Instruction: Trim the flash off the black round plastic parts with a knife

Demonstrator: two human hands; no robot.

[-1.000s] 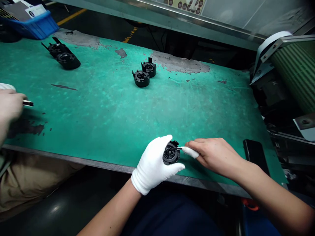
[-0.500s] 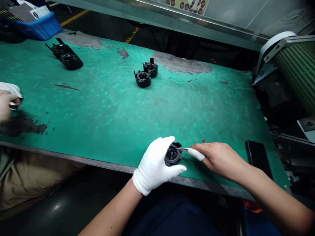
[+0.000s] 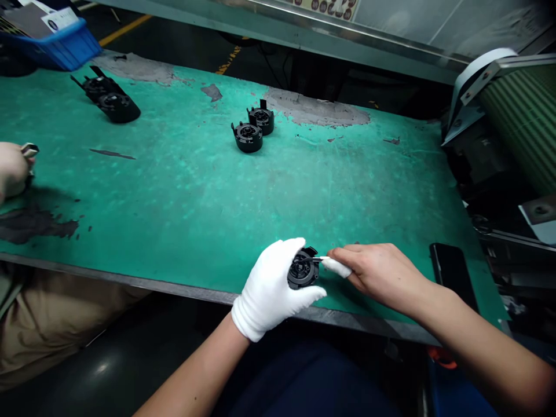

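In a white glove, my left hand (image 3: 271,289) grips a round black plastic housing (image 3: 303,270) from its left side, near the front edge of the table. The housing faces up, showing rings and small posts inside, and an upright tab on its far rim. My right hand (image 3: 369,263), bare but for white covers on its fingertips, pinches a thin metal tool that looks like tweezers (image 3: 317,260). From the right, the tool's tip reaches over the rim into the housing. The covered fingers hide its rear part.
Two similar black housings (image 3: 248,138) stand mid-table, with more black parts (image 3: 113,103) farther left. A blue bin (image 3: 72,46) sits at the back left. A phone (image 3: 453,272) lies right of my forearm, near a green ribbed belt (image 3: 525,116). A co-worker's hand (image 3: 12,168) is at left.
The tool's tip has shifted left, deeper over the inside of the housing, and my right hand has moved along with it. At left, the co-worker's hand has turned. The view has shifted slightly.
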